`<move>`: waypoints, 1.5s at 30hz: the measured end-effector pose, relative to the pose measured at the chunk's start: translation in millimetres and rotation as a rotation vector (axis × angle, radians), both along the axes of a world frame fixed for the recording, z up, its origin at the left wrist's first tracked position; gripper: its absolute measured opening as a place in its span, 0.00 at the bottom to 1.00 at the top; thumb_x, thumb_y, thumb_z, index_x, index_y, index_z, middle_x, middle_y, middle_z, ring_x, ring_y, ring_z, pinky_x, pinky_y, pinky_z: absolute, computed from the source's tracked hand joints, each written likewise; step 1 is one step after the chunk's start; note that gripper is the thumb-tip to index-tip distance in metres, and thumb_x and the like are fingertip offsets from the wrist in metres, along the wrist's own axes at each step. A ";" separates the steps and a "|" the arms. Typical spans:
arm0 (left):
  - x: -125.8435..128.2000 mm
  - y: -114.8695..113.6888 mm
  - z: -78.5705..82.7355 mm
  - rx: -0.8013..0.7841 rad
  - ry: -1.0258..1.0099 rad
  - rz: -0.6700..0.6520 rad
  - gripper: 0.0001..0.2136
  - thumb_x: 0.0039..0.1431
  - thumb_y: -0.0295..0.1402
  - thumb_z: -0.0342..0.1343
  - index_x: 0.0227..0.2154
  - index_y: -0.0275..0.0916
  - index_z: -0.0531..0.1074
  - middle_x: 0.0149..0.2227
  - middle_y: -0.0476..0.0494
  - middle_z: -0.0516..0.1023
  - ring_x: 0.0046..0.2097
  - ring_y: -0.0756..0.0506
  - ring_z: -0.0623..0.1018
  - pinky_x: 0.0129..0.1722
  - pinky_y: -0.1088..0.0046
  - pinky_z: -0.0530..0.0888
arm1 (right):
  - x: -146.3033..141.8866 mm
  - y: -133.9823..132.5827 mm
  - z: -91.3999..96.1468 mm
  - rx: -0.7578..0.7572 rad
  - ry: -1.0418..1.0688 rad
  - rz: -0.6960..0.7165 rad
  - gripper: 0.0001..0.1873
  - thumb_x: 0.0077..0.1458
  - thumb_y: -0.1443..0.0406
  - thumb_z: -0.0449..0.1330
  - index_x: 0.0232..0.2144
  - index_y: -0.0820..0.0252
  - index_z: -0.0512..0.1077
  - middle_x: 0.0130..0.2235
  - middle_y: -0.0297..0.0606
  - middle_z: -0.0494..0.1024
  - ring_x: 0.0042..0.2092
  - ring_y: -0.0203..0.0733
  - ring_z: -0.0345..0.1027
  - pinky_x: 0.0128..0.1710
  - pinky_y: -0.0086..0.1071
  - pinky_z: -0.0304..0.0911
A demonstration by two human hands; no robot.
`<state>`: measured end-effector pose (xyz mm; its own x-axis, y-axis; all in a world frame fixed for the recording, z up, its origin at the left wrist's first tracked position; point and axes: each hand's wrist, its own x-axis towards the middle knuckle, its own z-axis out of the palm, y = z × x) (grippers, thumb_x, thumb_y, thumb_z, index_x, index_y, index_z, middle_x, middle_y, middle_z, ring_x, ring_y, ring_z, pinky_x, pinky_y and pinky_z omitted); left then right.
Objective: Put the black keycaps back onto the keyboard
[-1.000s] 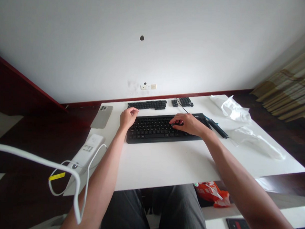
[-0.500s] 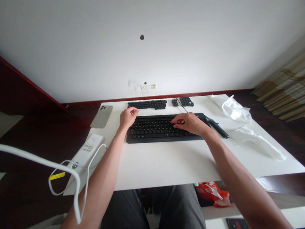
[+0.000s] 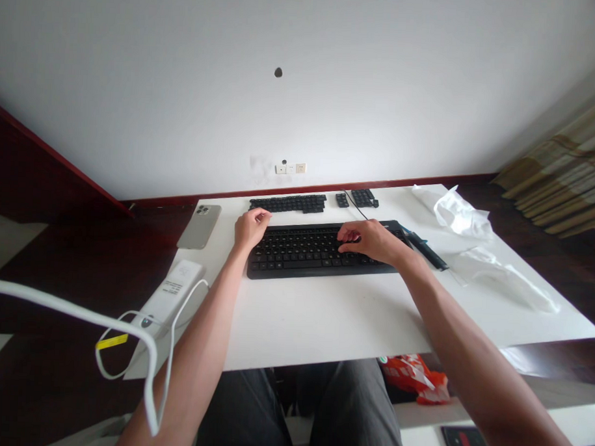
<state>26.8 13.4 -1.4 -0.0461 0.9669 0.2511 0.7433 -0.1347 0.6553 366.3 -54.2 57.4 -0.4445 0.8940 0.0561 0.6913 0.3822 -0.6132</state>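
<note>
A black keyboard (image 3: 296, 272) lies on the white table, its near edge facing me. At its far left corner is my left hand (image 3: 250, 230), fingers bent and drawn together; anything between the fingertips is hidden. Over the right part of the keys hangs my right hand (image 3: 372, 240), palm down, its fingers curved and the thumb a little apart, with the tips at the keys. No held thing shows there. Behind the keyboard, rows of loose black keycaps (image 3: 288, 203) are laid out, with a smaller group of keycaps (image 3: 342, 200) and a number-pad group of keycaps (image 3: 362, 198) farther right.
A phone (image 3: 200, 227) and a white power strip (image 3: 171, 290) with a white cable (image 3: 80, 308) are on the left. To the right lie a dark, narrow object (image 3: 426, 251) and crumpled white wrapping (image 3: 456, 212). Below the table is a red bag (image 3: 414, 377).
The fingers of my right hand have curled in slightly towards the thumb. My left hand stays at the keyboard's corner. The view has shifted a tiny bit.
</note>
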 end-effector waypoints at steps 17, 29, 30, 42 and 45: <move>0.2 -0.1 1.0 -0.010 0.012 -0.005 0.12 0.63 0.42 0.53 0.35 0.46 0.82 0.34 0.48 0.83 0.37 0.45 0.78 0.37 0.72 0.68 | 0.5 -2.2 4.7 -0.027 -0.004 0.068 0.13 0.56 0.57 0.66 0.44 0.53 0.81 0.38 0.35 0.85 0.39 0.45 0.79 0.42 0.36 0.74; -0.4 0.8 -0.2 -0.003 0.006 -0.005 0.11 0.63 0.41 0.54 0.35 0.46 0.82 0.34 0.49 0.83 0.37 0.45 0.78 0.37 0.72 0.68 | -7.0 -4.7 1.3 -0.418 0.470 0.105 0.20 0.53 0.49 0.70 0.36 0.60 0.82 0.34 0.40 0.83 0.36 0.41 0.75 0.39 0.36 0.73; -0.5 0.9 -0.3 -0.003 0.006 -0.004 0.11 0.63 0.41 0.54 0.35 0.46 0.82 0.33 0.49 0.83 0.37 0.45 0.78 0.37 0.72 0.68 | -8.1 -5.0 1.0 -0.440 0.502 0.107 0.20 0.52 0.49 0.70 0.35 0.61 0.82 0.34 0.40 0.83 0.35 0.40 0.75 0.38 0.36 0.73; -0.5 0.9 -0.4 -0.002 -0.003 -0.006 0.12 0.63 0.41 0.54 0.34 0.46 0.82 0.33 0.49 0.82 0.36 0.45 0.78 0.37 0.71 0.68 | -6.7 -5.8 4.1 -0.449 0.541 0.115 0.19 0.49 0.52 0.74 0.38 0.59 0.84 0.35 0.41 0.84 0.36 0.41 0.77 0.39 0.36 0.74; -1.0 1.4 -1.4 0.001 -0.001 -0.010 0.12 0.63 0.42 0.54 0.34 0.46 0.82 0.33 0.49 0.83 0.36 0.45 0.78 0.37 0.71 0.68 | -6.9 -5.4 3.8 -0.431 0.510 0.119 0.19 0.49 0.53 0.73 0.39 0.59 0.84 0.37 0.41 0.85 0.40 0.45 0.79 0.43 0.38 0.74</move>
